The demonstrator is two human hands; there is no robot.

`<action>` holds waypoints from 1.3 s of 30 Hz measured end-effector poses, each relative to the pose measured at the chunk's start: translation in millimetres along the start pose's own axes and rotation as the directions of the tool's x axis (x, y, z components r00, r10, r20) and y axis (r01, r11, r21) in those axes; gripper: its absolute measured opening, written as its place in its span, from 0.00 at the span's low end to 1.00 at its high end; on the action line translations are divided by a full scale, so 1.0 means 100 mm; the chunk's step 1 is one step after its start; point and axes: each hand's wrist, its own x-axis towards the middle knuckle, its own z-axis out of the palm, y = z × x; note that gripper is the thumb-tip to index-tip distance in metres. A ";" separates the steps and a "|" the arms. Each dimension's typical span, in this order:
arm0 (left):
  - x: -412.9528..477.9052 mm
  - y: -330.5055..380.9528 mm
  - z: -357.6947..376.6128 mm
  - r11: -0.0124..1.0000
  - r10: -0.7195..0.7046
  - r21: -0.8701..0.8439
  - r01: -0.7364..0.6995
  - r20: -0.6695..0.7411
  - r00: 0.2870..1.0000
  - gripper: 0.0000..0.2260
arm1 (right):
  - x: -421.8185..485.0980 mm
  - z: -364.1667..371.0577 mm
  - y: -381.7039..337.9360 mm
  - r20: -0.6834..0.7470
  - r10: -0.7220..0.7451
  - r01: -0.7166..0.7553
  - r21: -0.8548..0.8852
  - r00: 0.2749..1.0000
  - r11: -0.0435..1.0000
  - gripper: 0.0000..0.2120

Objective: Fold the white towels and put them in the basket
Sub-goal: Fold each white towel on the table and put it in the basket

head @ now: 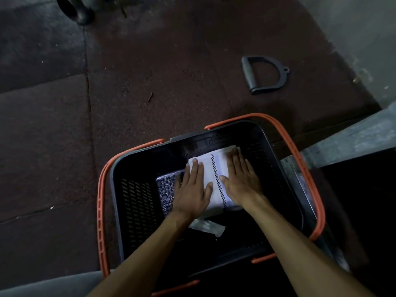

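Both hands' fingers (196, 168) straight, flat atop folded white towel (214, 168) inside basket (137, 206).

D-handle (264, 75): black, flat on floor (53, 136), far right | twig (150, 97): far, middle | black object (79, 11): far left | grey ledge (353, 138): right
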 end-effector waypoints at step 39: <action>-2.45 2.54 -2.89 0.742 0.661 0.265 -0.616 -0.135 0.739 0.17 | -4.15 -2.97 0.22 -0.507 0.464 -0.294 0.382 0.726 0.876 0.13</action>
